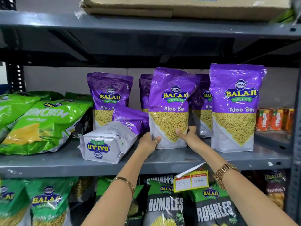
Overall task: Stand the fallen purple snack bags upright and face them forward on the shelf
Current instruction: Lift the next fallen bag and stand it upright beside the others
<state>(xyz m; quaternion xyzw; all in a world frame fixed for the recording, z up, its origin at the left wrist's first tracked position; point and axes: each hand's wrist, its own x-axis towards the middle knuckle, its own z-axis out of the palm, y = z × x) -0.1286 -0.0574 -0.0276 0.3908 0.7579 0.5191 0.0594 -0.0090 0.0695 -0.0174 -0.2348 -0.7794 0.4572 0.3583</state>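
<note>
I hold a purple Aloo Sev bag point(171, 101) upright on the grey shelf point(162, 160), label facing me. My left hand point(149, 142) grips its lower left corner and my right hand point(189, 135) grips its lower right side. To its left a fallen purple bag point(110, 141) lies flat, white base toward me, its logo upside down. Another purple bag point(130, 118) leans tilted on top of it. Upright purple bags stand at the right front point(236, 108), at the back left point(109, 95) and behind the held bag point(202, 103).
Green snack bags point(37, 121) lie heaped at the shelf's left end. Orange juice cartons point(273, 119) stand at the far right. A cardboard box point(179, 7) sits on the shelf above. Below hang a price tag point(190, 181) and rows of Rumbles bags point(166, 204).
</note>
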